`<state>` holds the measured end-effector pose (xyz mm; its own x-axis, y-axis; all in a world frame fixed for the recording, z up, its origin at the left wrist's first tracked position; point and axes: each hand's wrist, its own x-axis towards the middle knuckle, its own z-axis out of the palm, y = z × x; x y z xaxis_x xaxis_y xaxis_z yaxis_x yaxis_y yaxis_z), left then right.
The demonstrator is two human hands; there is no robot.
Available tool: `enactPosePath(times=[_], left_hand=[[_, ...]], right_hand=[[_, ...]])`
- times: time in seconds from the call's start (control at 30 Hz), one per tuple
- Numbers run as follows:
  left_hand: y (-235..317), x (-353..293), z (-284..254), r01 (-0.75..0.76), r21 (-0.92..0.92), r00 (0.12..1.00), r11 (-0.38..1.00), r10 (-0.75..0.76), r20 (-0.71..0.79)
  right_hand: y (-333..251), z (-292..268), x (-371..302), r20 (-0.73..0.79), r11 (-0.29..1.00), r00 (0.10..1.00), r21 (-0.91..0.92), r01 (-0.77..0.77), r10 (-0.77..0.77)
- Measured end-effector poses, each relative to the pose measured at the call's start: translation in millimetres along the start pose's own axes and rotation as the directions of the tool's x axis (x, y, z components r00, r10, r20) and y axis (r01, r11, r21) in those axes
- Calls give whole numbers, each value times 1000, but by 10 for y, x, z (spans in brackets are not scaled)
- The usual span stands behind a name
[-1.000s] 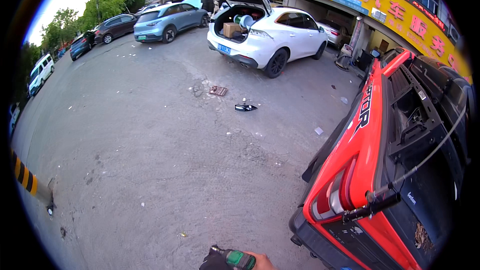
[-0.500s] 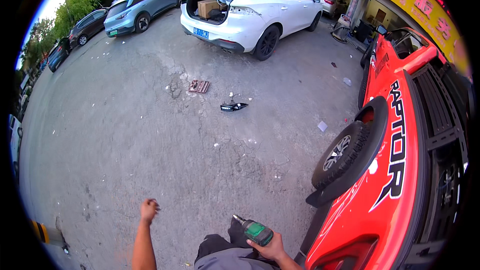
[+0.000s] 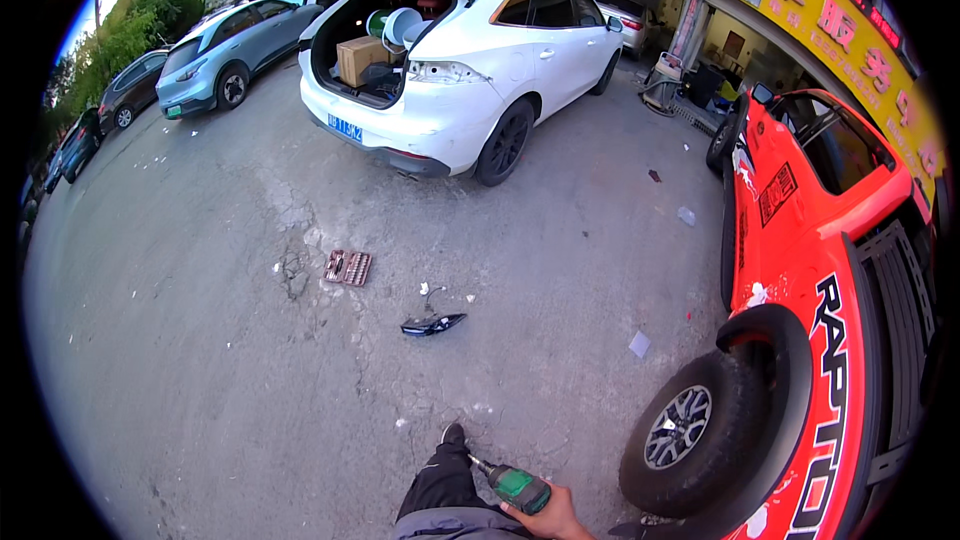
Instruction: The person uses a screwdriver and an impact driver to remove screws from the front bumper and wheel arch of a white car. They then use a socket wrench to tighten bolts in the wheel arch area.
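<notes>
At the lower edge, my right hand (image 3: 558,515) is wrapped around a green and black cordless drill (image 3: 520,488). Its narrow tip points up and to the left, beside my dark trouser leg (image 3: 440,480). My left hand is out of the picture. Ahead on the ground lies a dark, pointed car lamp (image 3: 434,325) with a thin wire at its top. Farther left is an opened reddish-brown tool case (image 3: 348,268), apparently a socket set. Neither hand touches these.
A white SUV (image 3: 560,50) stands ahead with its tailgate raised; a cardboard box (image 3: 360,61) sits in its boot. Along my right is a red pickup (image 3: 790,240) with a large wheel (image 3: 680,430). Farther left, a light blue car (image 3: 215,55) is parked. Paper scraps (image 3: 640,343) lie on cracked pavement.
I have stepped forward: the SUV, tool case and lamp appear nearer and lower. My left hand has left the picture. The drill stays in my right hand.
</notes>
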<state>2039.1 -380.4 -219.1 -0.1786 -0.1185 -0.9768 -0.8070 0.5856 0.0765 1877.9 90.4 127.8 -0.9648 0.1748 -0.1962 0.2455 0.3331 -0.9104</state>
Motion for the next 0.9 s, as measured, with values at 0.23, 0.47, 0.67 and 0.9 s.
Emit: enactPosePath(times=[0.23, 0.47, 0.67, 0.9], left_hand=[[5967, 850, -3701, -620, -317, 724, 718, 368, -583], [11284, -921, -4549, -961, -97, 256, 258, 704, -663], [13031, -456, -4352, -861, -207, 502, 465, 706, -500], [14729, -317, -4901, -837, 108, 354, 536, 682, -640]], right_hand=[[-865, -802, 3121, -32, 996, 996, -6, -85, 85], [-538, -1551, 6641, -9, 990, 992, -54, -130, 129], [-1499, -2217, 9939, 97, 950, 960, -203, -238, 261], [-2461, -2386, 12947, 331, 978, 925, 29, -207, 186]])
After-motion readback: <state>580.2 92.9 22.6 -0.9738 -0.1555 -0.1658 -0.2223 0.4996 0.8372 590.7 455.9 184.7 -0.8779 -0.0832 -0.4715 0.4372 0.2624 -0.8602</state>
